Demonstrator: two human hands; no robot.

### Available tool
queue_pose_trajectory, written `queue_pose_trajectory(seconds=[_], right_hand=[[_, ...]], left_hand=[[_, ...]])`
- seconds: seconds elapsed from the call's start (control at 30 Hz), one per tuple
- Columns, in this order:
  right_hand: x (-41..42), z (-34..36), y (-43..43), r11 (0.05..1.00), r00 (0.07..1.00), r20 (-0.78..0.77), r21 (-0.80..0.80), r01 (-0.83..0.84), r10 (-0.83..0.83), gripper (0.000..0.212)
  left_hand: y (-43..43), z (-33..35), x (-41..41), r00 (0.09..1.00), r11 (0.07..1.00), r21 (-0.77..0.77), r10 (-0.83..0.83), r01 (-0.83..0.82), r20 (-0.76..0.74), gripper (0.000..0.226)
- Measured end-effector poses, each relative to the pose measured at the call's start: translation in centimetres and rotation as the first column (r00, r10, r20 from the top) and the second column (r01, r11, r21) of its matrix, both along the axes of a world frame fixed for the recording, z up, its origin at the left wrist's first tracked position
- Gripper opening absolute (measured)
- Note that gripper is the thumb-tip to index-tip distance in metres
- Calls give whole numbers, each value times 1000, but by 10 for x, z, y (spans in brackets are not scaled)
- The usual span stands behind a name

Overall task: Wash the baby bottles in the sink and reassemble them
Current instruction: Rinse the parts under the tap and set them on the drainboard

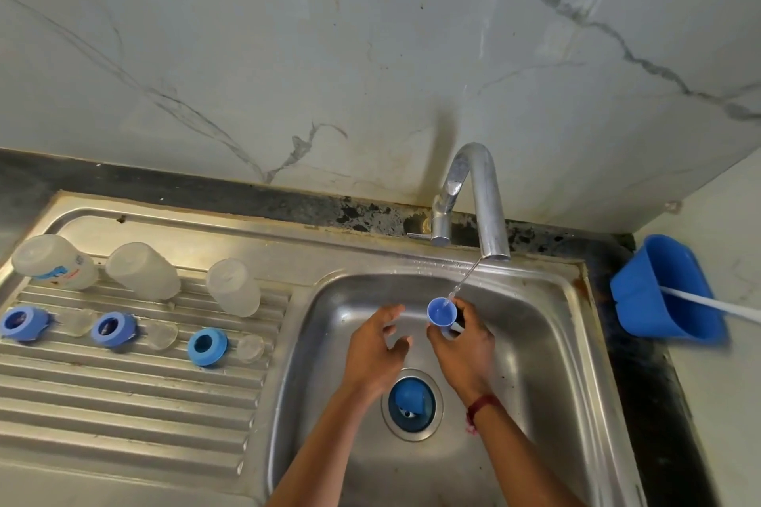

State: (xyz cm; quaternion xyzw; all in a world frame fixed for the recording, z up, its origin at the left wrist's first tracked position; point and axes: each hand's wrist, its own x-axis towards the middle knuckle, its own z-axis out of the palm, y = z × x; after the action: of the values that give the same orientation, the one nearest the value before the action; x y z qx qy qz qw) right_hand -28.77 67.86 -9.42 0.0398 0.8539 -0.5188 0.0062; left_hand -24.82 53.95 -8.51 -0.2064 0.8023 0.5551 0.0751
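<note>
On the ribbed drainboard (123,403) at the left, three frosted bottle bodies (53,261) (142,270) (232,286) are stood in a row along the back, the leftmost being printed with a blue mark. Nearer the front, three blue screw rings (24,323) (113,329) (207,347) are laid out, each with a clear teat (78,321) (161,335) (250,348) set just to its right. Over the steel basin (556,342) the left hand (372,346) is held with its fingers loosely spread and nothing grasped. Beside it, a small blue cap (441,312) is gripped mouth-up by the curled fingers and thumb of the right hand (465,346), whose wrist is tied with a red thread (482,407). A thin stream of water (465,280) is let fall into the cap from the curved tap (490,198) behind. Between the two forearms a second blue cap (409,399) is seen lying on the drain. At the far right, on the dark counter, a blue tub (663,288) is tipped against the wall, with a white rod (716,305) sticking out of it
</note>
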Motion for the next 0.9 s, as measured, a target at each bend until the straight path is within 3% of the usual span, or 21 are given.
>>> queue_pose_trajectory(seconds=[0.17,0.3,0.43,0.5,0.7,0.9], right_hand=[[-9,-5,6,998,991,130,58,-21,13,49],[-17,5,15,994,972,232,-106,-23,47,52],[-22,14,30,965,923,366,-259,-23,120,31],[-23,18,36,940,910,392,-340,3,139,33],[-31,33,37,972,876,481,-188,143,-36,57],[-27,39,22,969,790,613,-210,127,29,68]], left_hand=[[2,-2,-7,998,998,-12,-65,66,17,44],[3,-1,-16,992,992,-9,-123,124,26,44],[8,1,-24,983,983,13,-183,183,11,51],[10,2,-27,980,980,32,-198,197,4,57],[13,4,-29,979,962,184,-205,204,-10,75],[18,13,-27,984,955,244,-147,167,-102,71]])
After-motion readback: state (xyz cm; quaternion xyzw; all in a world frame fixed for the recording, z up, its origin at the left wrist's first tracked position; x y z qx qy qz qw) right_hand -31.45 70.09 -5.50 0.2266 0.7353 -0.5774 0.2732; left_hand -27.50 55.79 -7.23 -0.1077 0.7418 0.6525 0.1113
